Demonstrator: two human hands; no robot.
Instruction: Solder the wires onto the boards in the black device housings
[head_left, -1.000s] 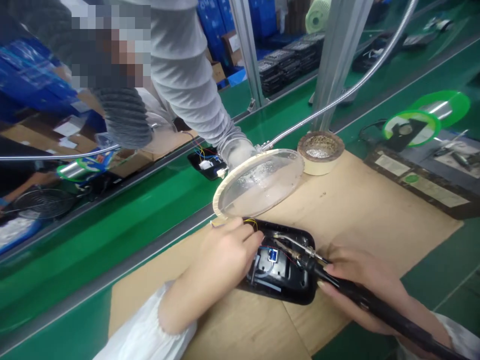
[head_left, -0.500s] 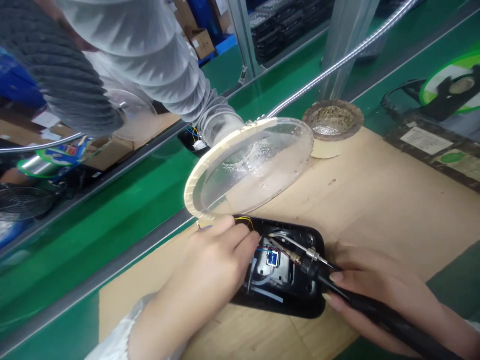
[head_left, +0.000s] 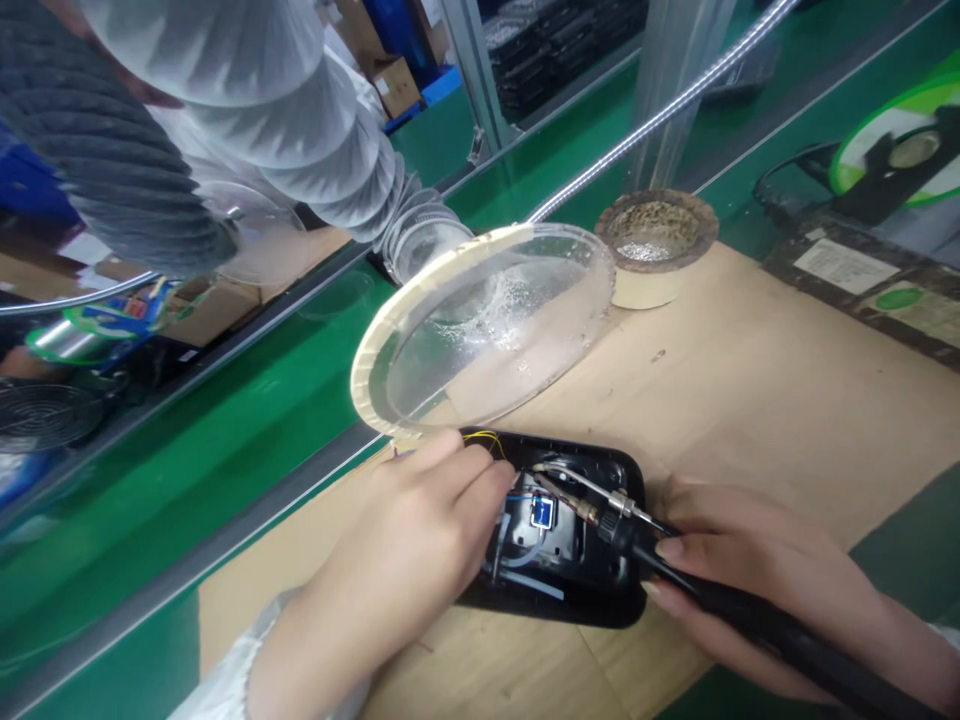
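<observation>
A black plastic housing [head_left: 600, 590] lies open on the cardboard, with a small blue component [head_left: 542, 512], pale blue tubing and thin wires inside. My left hand [head_left: 420, 530] is over its left side, fingers pinched together on thin wires; yellow wires [head_left: 487, 436] loop out behind the fingers. The fingertips themselves are partly hidden. My right hand [head_left: 772, 570] grips the black handle of a soldering iron [head_left: 637, 550] with a metal solder-feed tube [head_left: 585, 480] alongside. The iron's tip points down into the housing, close to my left fingertips; exact contact cannot be made out.
Just behind the housing stands a clear round fume hood [head_left: 487, 340] on a grey flexible duct [head_left: 360, 170]. A crusted round solder pot [head_left: 656, 240] is further right. Cardboard [head_left: 780, 400] covers the bench. A green-rimmed solder reel [head_left: 900, 150] stands at the far right.
The whole view has shifted slightly, so the scene appears a little up and left. Both hands keep their hold, and the iron's tip stays by the left fingertips.
</observation>
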